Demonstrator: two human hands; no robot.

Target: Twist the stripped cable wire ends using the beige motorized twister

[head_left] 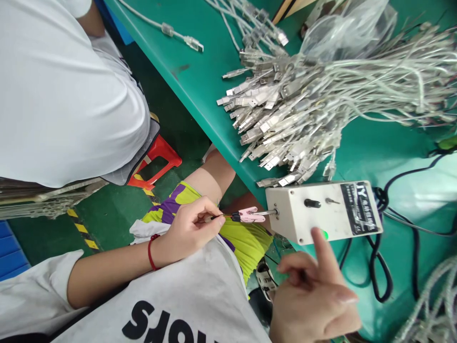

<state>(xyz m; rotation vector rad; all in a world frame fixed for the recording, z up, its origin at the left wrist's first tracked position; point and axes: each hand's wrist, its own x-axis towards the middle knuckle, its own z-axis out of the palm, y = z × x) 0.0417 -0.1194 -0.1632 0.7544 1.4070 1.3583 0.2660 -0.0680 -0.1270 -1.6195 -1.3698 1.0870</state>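
Note:
My left hand (194,226), with a red cord on its wrist, pinches the ends of thin dark and orange wires (225,216). Their other end runs to a small pink clip (248,215) on the metal shaft (268,212) of a white control box (285,212). The box has a black knob (312,203), a toggle switch (332,201) and a green button (324,235). My right hand (314,295) holds nothing; its index finger stretches to the box beside the button, the other fingers bent. Whether the fingertip touches the button I cannot tell.
A large pile of clear-jacketed USB cables (285,114) covers the green table (193,85), beside a plastic bag (346,33). Black cords (378,271) trail behind the box. More cables (432,305) lie at lower right. A person in white (71,95) sits at left by a red stool (160,159).

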